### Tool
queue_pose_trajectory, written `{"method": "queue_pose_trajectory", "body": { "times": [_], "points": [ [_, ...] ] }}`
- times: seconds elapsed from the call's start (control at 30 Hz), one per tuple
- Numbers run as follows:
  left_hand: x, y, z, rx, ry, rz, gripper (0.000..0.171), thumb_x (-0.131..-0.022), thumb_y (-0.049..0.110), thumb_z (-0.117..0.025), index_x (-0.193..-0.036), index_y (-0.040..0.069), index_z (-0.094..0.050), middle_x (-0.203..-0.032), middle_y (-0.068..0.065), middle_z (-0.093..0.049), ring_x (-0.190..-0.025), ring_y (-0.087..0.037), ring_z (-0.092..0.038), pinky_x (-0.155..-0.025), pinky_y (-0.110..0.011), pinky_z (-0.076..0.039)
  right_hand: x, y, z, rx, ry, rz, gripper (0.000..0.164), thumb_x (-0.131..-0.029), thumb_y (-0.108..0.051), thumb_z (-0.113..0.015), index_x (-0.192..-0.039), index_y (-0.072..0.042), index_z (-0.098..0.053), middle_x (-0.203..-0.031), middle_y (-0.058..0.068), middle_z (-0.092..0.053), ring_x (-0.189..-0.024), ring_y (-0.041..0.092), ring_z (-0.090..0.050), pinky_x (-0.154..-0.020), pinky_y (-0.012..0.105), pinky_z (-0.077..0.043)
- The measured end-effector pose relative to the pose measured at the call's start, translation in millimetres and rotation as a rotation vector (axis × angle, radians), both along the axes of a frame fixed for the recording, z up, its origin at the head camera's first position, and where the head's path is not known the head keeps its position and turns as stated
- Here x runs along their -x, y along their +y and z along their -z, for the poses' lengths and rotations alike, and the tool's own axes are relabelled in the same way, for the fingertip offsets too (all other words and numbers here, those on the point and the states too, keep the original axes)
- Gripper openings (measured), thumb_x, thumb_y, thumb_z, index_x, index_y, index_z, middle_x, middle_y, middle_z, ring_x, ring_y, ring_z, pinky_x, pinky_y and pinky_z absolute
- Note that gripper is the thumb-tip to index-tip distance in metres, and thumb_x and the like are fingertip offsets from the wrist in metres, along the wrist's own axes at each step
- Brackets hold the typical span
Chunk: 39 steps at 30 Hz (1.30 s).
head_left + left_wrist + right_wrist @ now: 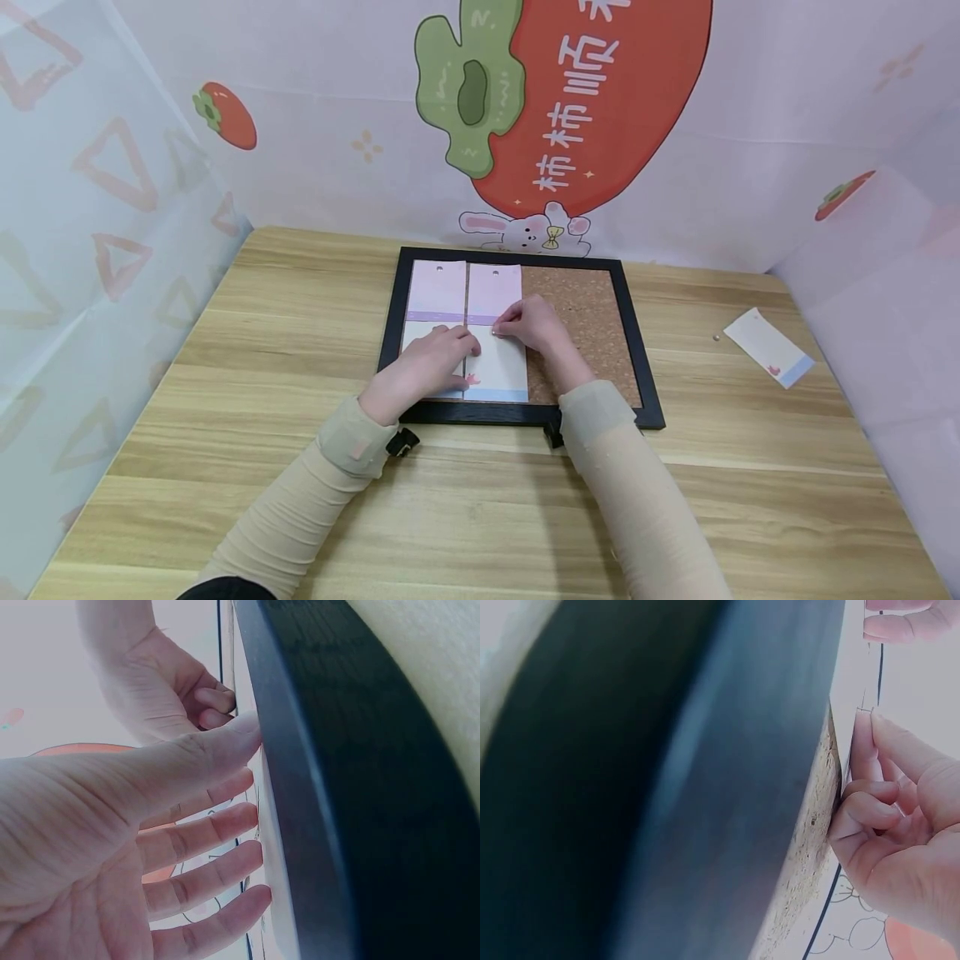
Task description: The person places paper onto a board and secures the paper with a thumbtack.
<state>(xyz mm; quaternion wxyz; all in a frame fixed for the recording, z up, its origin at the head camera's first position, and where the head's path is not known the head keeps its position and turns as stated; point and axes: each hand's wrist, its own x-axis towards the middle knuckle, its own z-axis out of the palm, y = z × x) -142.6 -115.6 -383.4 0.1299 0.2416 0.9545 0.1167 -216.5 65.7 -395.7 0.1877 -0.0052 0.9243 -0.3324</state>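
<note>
A black-framed cork board (581, 333) lies on the table with paper cards on it. Two pink cards (437, 287) lie along its upper part, each with a small tack near the top. Below them is a white card (498, 367) with a blue bottom strip. My right hand (534, 323) pinches a tiny thumbtack (865, 710) at this card's top edge, other fingers curled in. My left hand (431, 367) rests with spread fingers on the lower cards, its thumb (225, 742) near the bottom frame edge. Another white card beneath it is partly hidden.
On the table to the right lies a loose white card (768, 346) with a blue strip, a small tack (716, 337) beside it. Printed cloth walls (337, 150) stand behind and at both sides of the wooden table (300, 333).
</note>
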Motion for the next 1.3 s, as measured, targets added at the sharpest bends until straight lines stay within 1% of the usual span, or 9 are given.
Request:
{"method": "queue_pose_trajectory", "body": {
  "times": [0.37,0.73,1.3],
  "points": [
    [-1.1,0.2,-1.6,0.000,-0.002,-0.004,0.043,-0.086,0.030,-0.080,-0.123,0.013,-0.065,-0.129,-0.006,-0.062,-0.111,-0.026,-0.057,-0.088,-0.044,-0.055,0.6,-1.3,0.6,-0.018,-0.004,0.014,0.012,-0.091,-0.020,-0.074,-0.097,-0.011,-0.078,-0.103,0.008,-0.071,-0.088,0.021,-0.057,-0.074,0.027,-0.044],
    [0.2,0.3,0.1,0.003,-0.008,-0.005,0.043,-0.087,0.032,-0.079,-0.123,0.014,-0.065,-0.129,-0.005,-0.062,-0.112,-0.026,-0.057,-0.088,-0.045,-0.055,1.1,0.0,1.4,-0.035,0.003,-0.003,0.012,-0.092,-0.021,-0.073,-0.096,-0.011,-0.077,-0.099,0.007,-0.071,-0.085,0.020,-0.058,-0.071,0.027,-0.044],
    [-0.8,0.3,0.0,0.004,-0.007,-0.007,0.043,-0.087,0.033,-0.078,-0.123,0.014,-0.065,-0.128,-0.006,-0.062,-0.111,-0.026,-0.057,-0.089,-0.044,-0.055,-1.6,-2.9,1.2,-0.054,0.015,0.007,0.013,-0.092,-0.023,-0.073,-0.096,-0.010,-0.076,-0.098,0.007,-0.071,-0.086,0.021,-0.058,-0.072,0.028,-0.044]
  ]
}}
